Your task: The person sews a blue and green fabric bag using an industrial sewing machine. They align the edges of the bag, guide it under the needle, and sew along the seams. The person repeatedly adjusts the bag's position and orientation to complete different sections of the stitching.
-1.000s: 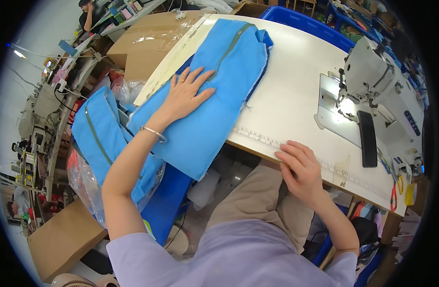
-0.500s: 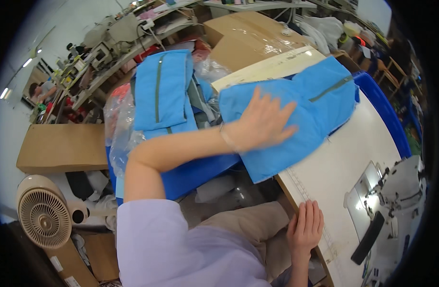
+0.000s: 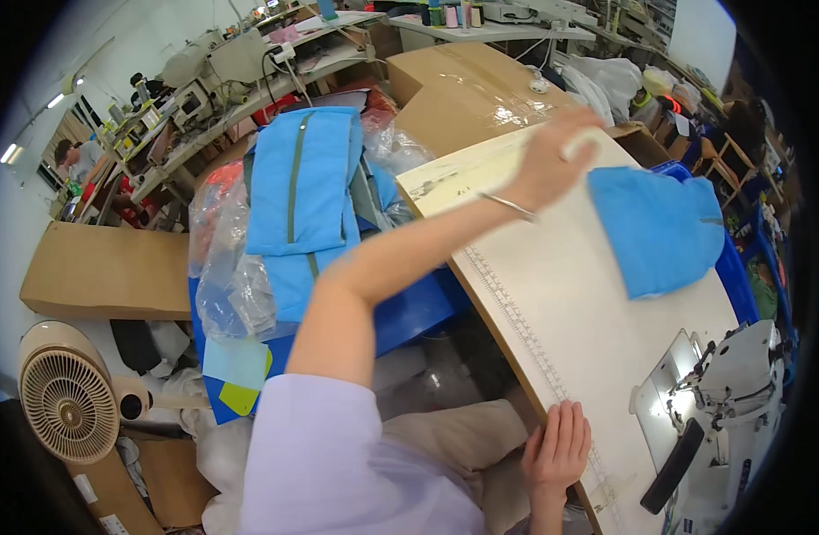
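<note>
My left hand (image 3: pixel 556 165) hangs over the white sewing table, smeared by motion, its thumb apart from the fingers and nothing in its hold. To its right a blue fabric piece (image 3: pixel 659 234) lies on the tabletop, apart from the hand, with a short dark strip near its right edge. My right hand (image 3: pixel 559 444) rests flat with fingers stretched out on the table's near edge, beside a printed ruler strip (image 3: pixel 516 330). Left of the table sits a stack of blue fabric pieces (image 3: pixel 304 192), the top one with a long dark green strip down it.
A sewing machine (image 3: pixel 726 401) stands at the right end of the white table (image 3: pixel 596 330). Behind lies a large cardboard box (image 3: pixel 472 85). Clear plastic bags (image 3: pixel 226 276) and a blue surface (image 3: pixel 382 308) are at left. A beige fan (image 3: pixel 70 401) stands lower left.
The blue fabric piece under my left hand has gone to the right across the table, out from under it. My left hand has risen up and right. My right hand stays at the edge.
</note>
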### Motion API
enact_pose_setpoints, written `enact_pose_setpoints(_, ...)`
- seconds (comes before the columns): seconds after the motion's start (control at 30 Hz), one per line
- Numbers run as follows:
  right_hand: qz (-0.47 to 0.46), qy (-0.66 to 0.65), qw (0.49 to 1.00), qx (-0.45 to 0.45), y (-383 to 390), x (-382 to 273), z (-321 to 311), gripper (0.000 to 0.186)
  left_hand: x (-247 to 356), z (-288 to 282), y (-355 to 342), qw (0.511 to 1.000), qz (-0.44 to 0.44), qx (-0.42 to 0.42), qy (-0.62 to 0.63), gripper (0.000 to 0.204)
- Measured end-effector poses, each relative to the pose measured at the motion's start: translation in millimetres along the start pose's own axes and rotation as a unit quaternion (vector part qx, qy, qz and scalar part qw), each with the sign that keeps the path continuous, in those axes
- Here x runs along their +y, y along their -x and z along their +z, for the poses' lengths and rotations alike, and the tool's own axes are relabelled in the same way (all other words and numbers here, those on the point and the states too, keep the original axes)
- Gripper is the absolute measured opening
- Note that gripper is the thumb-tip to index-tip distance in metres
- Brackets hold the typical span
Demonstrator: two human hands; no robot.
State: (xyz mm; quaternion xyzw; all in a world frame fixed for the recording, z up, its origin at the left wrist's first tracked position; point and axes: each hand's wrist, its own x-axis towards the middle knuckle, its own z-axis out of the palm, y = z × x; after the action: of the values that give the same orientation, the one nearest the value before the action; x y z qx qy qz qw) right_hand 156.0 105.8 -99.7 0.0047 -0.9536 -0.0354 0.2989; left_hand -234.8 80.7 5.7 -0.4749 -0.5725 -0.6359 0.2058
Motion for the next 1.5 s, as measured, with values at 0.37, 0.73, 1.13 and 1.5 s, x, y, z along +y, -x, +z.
enact_pose_setpoints(0.37, 0.006, 0.013, 1.0, 0.021, 2, -2, 5, 0.036, -65, -358, 134, 0.61, -0.345, 0.087, -0.708, 0.069)
enact_pose_setpoints(0.73, -0.001, 0.01, 0.999, 0.039, -1, -6, 6, 0.039, -76, -464, 123, 0.731, -0.195, 0.185, -0.627, 0.036)
enact_pose_setpoints(1.13, 0.01, 0.001, 0.999, 0.038, 1, -7, 6, 0.049, 137, -236, -146, 0.855, 0.281, 0.139, -0.414, 0.022)
enact_pose_setpoints(1.5, 0.253, -0.181, 0.916, 0.254, -50, 10, -81, 0.094, 225, -124, -137, 0.97, 0.194, 0.059, -0.136, 0.026)
